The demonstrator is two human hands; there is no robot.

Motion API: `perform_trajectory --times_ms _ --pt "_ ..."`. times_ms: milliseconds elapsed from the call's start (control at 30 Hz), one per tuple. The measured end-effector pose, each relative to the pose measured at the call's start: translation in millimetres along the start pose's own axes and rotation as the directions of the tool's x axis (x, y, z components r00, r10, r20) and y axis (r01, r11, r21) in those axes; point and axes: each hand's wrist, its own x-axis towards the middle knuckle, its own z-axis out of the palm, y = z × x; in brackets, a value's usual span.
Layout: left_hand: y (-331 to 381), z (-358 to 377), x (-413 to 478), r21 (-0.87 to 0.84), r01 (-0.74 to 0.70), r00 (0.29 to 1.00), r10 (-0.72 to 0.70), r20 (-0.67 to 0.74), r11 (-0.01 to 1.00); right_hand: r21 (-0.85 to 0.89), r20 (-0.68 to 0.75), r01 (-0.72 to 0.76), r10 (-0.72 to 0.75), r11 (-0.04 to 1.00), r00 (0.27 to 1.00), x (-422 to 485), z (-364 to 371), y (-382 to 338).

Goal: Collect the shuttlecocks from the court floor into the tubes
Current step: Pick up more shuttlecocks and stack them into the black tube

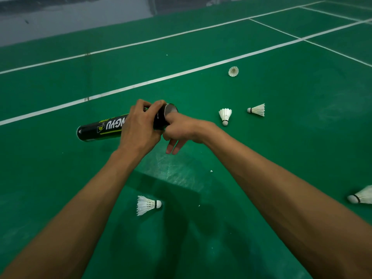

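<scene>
A black shuttlecock tube (pixel 100 129) with yellow-green lettering is held level above the green court floor (pixel 281 137). My left hand (pixel 141 127) grips it round the middle. At the tube's grey right end, my right hand (pixel 181 130) pinches the rim with its thumb on the edge, while two fingers hang straight below. Several white feather shuttlecocks lie on the floor: one (pixel 148 205) below my arms, two (pixel 225 115) (pixel 256 110) right of the tube, one (pixel 233 71) farther off, and one (pixel 361 196) at the right edge. What is inside the tube is hidden.
White court lines (pixel 181 72) run diagonally beyond the tube. A grey wall (pixel 70 19) borders the court at the far left. Small white feather scraps (pixel 211 171) dot the floor near my arms.
</scene>
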Motion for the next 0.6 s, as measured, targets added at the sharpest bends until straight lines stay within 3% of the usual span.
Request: perform_trajectory --times_ms 100,233,433,533,600 --pt "-25 4 -9 0.052 0.102 0.994 -0.104 0.035 0.993 0.01 -0.147 0.083 -0.08 0.997 0.986 20 26 13" --pt "-54 2 -21 0.085 0.186 0.98 -0.191 0.056 0.979 -0.149 -0.351 0.189 -0.23 0.971 0.908 40 49 16" --pt "-80 -4 -32 0.17 0.241 0.963 -0.257 0.078 0.956 -0.244 -0.399 0.273 -0.352 0.931 0.847 55 85 16" --pt "-91 -4 -37 0.175 0.277 0.952 -0.294 0.081 0.945 -0.301 -0.423 0.076 -0.205 0.95 0.883 72 101 28" --pt "-99 -5 -42 0.173 0.297 0.945 -0.315 0.088 0.939 -0.405 -0.285 -0.081 -0.042 0.911 0.958 81 118 39"
